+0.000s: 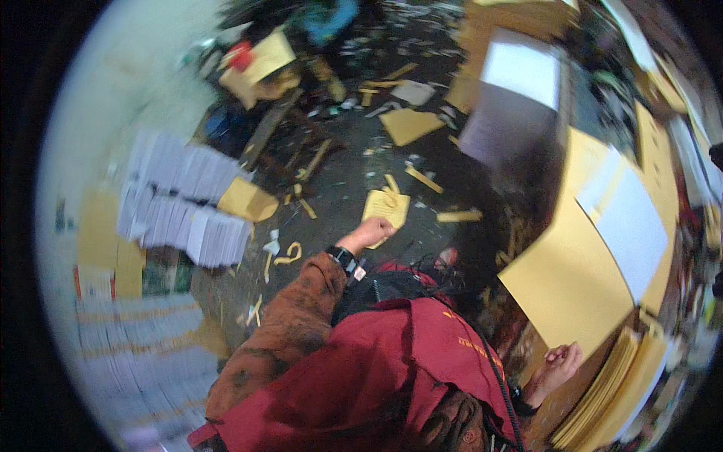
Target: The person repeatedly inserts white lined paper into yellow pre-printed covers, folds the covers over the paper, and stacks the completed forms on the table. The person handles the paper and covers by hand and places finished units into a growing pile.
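Observation:
My left hand (373, 233), with a dark watch at its wrist, grips the lower edge of a small yellow printed paper (390, 204) over the floor. At the right, my right hand (562, 364) has its fingers curled beside the lower corner of a large yellow paper sheet (570, 282); whether it touches the sheet I cannot tell. White sheets (632, 226) lie on the yellow one. Below them, next to my right hand, stands a bundle of yellow folded sheets (599, 390).
Stacks of white paper (217, 237) and a yellow piece (248, 200) stand at the left, with more bundled stacks (141, 350) below. Paper strips (423, 179) litter the dark floor. A wooden stool or frame (271, 130) is at the upper left.

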Action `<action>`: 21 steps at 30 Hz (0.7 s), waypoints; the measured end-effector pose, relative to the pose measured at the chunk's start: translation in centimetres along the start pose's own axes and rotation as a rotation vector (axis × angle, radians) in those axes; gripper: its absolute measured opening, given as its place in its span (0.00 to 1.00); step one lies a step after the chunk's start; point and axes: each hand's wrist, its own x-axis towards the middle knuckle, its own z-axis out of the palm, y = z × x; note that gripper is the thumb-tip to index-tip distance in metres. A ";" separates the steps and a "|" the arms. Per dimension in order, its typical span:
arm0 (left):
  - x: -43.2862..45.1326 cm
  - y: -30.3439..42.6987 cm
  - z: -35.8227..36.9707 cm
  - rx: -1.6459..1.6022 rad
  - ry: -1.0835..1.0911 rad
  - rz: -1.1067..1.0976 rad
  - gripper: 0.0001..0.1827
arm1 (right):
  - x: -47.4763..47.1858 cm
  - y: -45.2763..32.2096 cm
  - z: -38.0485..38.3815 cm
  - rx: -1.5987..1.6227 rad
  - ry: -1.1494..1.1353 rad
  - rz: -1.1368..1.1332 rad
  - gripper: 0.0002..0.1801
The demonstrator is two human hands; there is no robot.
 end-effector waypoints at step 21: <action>-5.3 -27.3 -21.6 -0.593 0.431 -0.213 0.15 | -20.3 7.3 44.1 -0.253 -1.349 0.127 0.05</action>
